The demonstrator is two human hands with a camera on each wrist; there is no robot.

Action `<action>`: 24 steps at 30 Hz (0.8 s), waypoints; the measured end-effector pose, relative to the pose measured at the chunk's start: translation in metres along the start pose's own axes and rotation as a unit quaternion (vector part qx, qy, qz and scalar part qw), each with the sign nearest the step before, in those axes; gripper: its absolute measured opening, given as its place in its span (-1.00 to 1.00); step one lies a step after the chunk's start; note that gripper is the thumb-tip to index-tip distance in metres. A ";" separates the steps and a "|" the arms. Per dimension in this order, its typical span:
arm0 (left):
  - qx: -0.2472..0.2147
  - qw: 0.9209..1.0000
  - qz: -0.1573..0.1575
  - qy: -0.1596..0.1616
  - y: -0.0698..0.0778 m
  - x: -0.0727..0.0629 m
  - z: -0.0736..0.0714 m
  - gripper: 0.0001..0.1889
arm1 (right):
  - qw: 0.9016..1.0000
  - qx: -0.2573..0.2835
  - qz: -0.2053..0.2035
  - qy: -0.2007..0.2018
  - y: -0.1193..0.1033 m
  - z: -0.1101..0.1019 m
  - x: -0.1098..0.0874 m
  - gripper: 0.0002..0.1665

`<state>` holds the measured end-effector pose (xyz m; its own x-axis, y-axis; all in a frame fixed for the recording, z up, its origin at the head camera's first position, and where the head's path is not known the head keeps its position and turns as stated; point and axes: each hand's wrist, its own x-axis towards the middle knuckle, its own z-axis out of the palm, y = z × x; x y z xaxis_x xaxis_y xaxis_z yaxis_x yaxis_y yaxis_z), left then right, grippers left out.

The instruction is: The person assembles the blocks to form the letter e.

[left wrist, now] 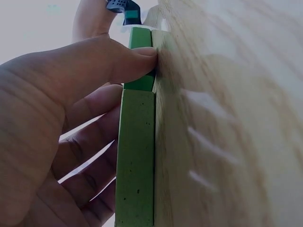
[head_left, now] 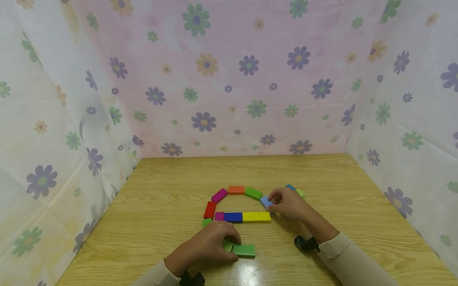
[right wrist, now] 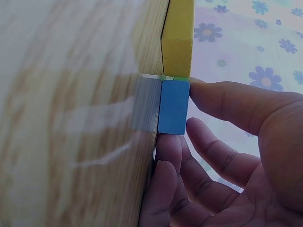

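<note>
In the head view, coloured blocks lie in a curved row: a red block [head_left: 210, 210], a magenta block [head_left: 219, 195], an orange block [head_left: 236, 190] and a green block [head_left: 253, 193]. My right hand [head_left: 290, 204] holds a light blue block [head_left: 266, 202] at the row's right end. Its blue end face [right wrist: 173, 106] fills the space beside the fingers in the right wrist view. Near the front, my left hand [head_left: 214, 241] pinches a bright green block [head_left: 244, 251] between thumb and fingers. A duller green block [left wrist: 136, 156] stands end to end with it, partly hidden by the hand.
Inside the curve, a straight row holds a yellow block [head_left: 256, 217], a dark blue block [head_left: 233, 217] and a purple block [head_left: 219, 216]. Behind my right hand sit a blue block [head_left: 290, 186] and a lime block [head_left: 300, 193]. Floral cloth [head_left: 229, 79] surrounds the wooden table [head_left: 171, 178].
</note>
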<state>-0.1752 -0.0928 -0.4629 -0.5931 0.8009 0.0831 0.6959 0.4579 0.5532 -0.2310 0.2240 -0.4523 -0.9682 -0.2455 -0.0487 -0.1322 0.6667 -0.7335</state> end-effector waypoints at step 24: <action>-0.001 1.000 -0.013 -0.009 -0.001 -0.001 -0.001 -0.76 | 0.998 -0.055 -0.011 0.034 0.011 -0.032 0.001 -0.59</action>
<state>-0.1759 -0.0946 -0.4629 -0.6040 0.7953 0.0529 0.6786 0.4782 0.5575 -0.2406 0.2535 -0.4381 -0.9764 -0.2153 0.0147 -0.1720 0.7355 -0.6553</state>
